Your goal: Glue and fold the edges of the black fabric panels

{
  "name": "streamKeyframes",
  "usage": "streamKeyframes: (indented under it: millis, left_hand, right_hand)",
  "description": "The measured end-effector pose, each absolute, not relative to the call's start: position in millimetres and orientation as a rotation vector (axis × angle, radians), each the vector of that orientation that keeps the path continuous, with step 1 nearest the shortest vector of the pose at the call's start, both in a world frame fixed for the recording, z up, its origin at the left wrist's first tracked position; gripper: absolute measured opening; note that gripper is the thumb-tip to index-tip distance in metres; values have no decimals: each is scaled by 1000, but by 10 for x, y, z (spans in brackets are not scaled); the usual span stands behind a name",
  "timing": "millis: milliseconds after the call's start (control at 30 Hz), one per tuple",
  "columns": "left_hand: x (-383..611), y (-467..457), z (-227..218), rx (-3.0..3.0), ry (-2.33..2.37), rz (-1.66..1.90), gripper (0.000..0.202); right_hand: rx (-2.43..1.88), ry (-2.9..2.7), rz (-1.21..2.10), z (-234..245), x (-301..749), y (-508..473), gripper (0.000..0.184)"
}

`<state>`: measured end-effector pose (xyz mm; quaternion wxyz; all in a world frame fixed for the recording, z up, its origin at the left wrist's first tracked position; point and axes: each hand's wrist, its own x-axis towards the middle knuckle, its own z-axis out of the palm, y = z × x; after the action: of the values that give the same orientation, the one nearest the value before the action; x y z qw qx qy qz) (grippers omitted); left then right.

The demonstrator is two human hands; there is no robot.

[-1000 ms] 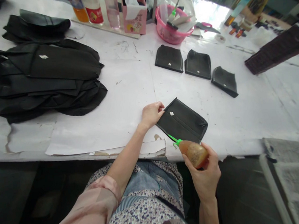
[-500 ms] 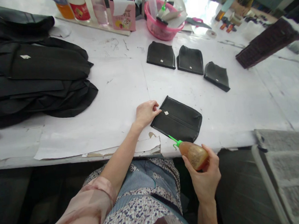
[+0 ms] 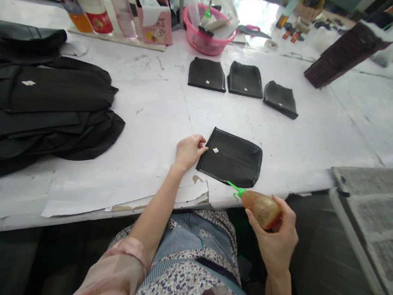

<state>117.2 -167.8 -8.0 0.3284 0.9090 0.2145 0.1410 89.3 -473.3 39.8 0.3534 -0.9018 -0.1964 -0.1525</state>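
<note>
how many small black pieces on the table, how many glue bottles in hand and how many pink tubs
small black pieces: 4 (one under the left hand at, three in a row at)
glue bottle in the right hand: 1
pink tub: 1
total: 6

We take the flat piece [image 3: 231, 163] at the near edge of the table [image 3: 320, 135] as landmark. The left hand [image 3: 188, 151] rests on its left corner. The right hand [image 3: 276, 232] holds the bottle [image 3: 259, 206] just in front of it, nozzle at its near edge. Three smaller pieces [image 3: 244, 80] lie in a row behind it, the bowl [image 3: 207, 40] further behind. The fabric stack [image 3: 40, 111] lies far to its left.
</note>
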Motion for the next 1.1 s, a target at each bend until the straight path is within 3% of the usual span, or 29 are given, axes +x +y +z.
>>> streamKeyframes:
  millis: [533,733,933,1100]
  left_hand:
    - [1166,-1684,-84,2366,560,371,13]
    - [1175,-1684,-92,2366,574,372,12]
    - [1174,-1688,-88,2361,577,380,13]
    - [1175,-1693,-101,2369,580,387,13]
  right_hand:
    - [-2343,-383,-528,394,902,-4885,71]
    - [-2305,-474,-424,346,856,-4795,66]
    - [-1809,-67,-139,393,909,-4608,67]
    - [-1351,52,33,463,1193,-4590,48]
